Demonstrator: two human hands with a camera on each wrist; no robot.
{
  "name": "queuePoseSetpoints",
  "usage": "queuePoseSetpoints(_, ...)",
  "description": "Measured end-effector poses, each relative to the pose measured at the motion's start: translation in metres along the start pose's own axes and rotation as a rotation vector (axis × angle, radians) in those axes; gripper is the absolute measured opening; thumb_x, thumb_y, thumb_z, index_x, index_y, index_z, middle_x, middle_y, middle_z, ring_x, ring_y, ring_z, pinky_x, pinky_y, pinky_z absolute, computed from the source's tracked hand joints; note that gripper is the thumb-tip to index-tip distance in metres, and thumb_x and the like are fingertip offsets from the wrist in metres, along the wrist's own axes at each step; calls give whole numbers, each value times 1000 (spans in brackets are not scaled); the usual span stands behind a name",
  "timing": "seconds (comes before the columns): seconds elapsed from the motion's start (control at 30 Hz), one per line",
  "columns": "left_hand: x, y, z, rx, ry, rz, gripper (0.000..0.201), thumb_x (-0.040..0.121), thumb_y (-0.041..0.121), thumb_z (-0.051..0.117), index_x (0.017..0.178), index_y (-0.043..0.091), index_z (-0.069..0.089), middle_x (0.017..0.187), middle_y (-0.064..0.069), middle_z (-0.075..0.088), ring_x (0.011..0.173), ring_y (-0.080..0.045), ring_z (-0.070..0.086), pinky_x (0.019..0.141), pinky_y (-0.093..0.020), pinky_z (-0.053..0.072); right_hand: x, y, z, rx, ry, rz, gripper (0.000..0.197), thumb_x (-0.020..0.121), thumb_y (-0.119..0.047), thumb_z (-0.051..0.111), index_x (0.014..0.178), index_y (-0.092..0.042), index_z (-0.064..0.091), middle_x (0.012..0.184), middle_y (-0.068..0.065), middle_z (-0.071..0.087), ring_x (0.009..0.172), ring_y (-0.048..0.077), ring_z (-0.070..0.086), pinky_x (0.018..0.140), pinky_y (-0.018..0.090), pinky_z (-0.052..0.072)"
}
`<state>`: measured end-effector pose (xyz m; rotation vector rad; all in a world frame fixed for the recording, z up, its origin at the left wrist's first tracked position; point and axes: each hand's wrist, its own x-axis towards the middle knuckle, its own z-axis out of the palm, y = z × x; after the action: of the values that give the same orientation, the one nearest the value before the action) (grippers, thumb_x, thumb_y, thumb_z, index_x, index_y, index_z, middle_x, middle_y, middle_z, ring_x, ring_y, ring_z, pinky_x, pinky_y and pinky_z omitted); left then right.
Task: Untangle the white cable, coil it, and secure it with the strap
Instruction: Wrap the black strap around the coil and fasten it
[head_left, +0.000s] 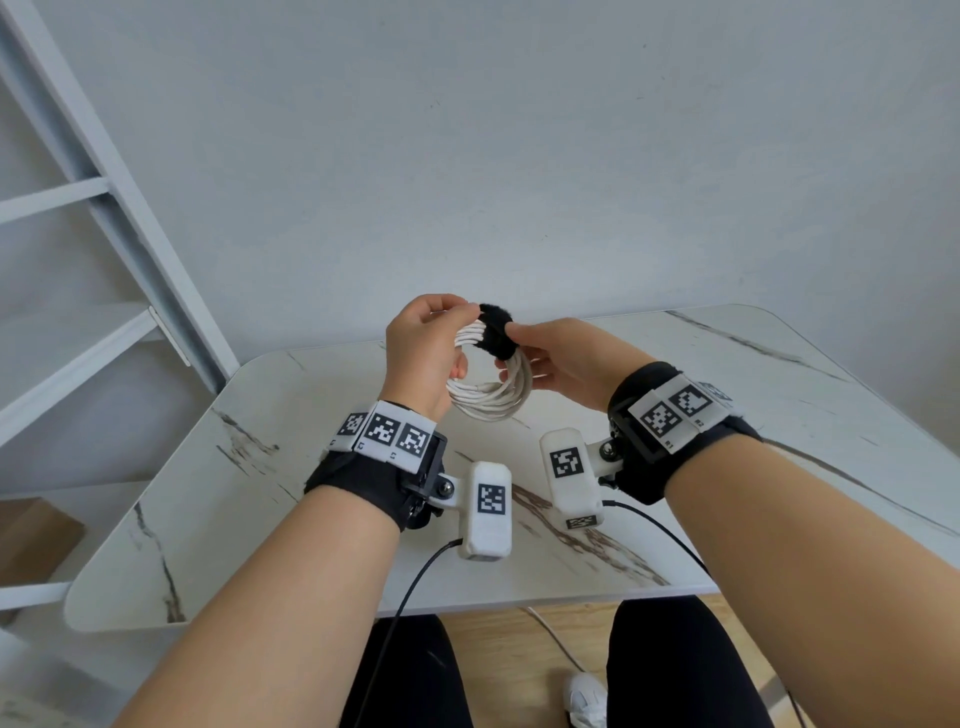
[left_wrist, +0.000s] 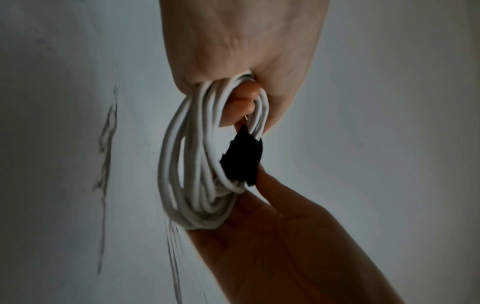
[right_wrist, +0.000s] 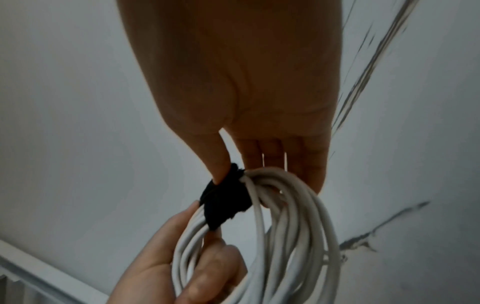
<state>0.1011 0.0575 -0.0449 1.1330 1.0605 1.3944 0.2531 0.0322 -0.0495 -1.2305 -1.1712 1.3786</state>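
Note:
The white cable (head_left: 491, 397) is wound into a round coil and held in the air above the marble table (head_left: 753, 415). A black fuzzy strap (head_left: 496, 332) wraps around the top of the coil. My left hand (head_left: 426, 348) grips the coil (left_wrist: 187, 164) just left of the strap (left_wrist: 242, 162), with fingers curled through the loop. My right hand (head_left: 566, 358) pinches the strap (right_wrist: 223, 201) from the right, thumb on top and fingers behind the coil (right_wrist: 293, 236).
A white shelf frame (head_left: 104, 218) stands at the left by the wall. Thin black wires (head_left: 660, 530) run from the wrist cameras over the table's front edge. My legs and a white shoe (head_left: 587, 696) are below.

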Motion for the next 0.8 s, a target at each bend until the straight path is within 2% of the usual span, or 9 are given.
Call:
queuePoseSetpoints(0.07,0,-1,-1,-8,-3,0,10,82,6,69,77,11,62,75,-7,53,34,-15,33,39,-22,32,-2,-1,0,-33,21,-60,40,99,-17,52,116,19,58,86,19,63,78,26,60,76,31,53)
queuePoseSetpoints(0.23,1,-3,-4,5,-56,-54,12,87,15,68,79,10,60,67,-1,53,37,-13,33,43,-24,36,-3,-3,-2,-55,65,-140,39,95,-15,59,107,23,58,79,17,59,83,30,56,87,36,49)
queuePoseSetpoints(0.33,3,-2,-7,23,-69,-62,15,87,20,68,79,10,60,64,0,52,40,-14,33,44,-24,37,-6,-5,-2,-34,26,-144,40,95,-18,60,111,18,59,83,16,58,86,28,57,91,37,51)
queuePoseSetpoints(0.4,4,-1,-8,25,-54,-42,14,86,19,70,79,10,61,65,-1,52,40,-15,33,42,-23,37,-7,-5,-2,-58,4,-122,38,96,-22,58,114,11,60,86,15,60,85,26,59,88,37,52)
queuePoseSetpoints(0.5,4,0,-8,32,-41,-21,14,85,18,71,78,11,61,66,-1,52,40,-15,34,42,-22,37,-7,-4,0,-58,-6,-107,44,95,-28,59,118,9,59,90,14,60,86,25,60,84,35,52)
queuePoseSetpoints(0.63,3,0,-8,22,-40,-13,15,85,19,71,77,11,61,67,-2,53,42,-16,35,41,-22,37,-7,-4,0,-75,-24,-76,45,94,-34,60,119,4,62,96,12,63,88,24,61,89,38,53)
queuePoseSetpoints(0.7,3,-1,-8,0,-26,-26,15,85,20,71,80,11,61,70,-3,54,42,-15,36,44,-23,39,-7,-3,0,-79,-41,-57,43,94,-35,60,117,1,64,93,10,67,83,23,63,84,36,56)
queuePoseSetpoints(0.8,4,-3,-10,4,-71,-77,19,86,28,70,85,12,62,76,-5,57,41,-14,46,56,-27,45,-5,-3,1,-92,39,-96,46,95,-32,60,114,10,62,79,8,61,71,18,58,72,27,52)
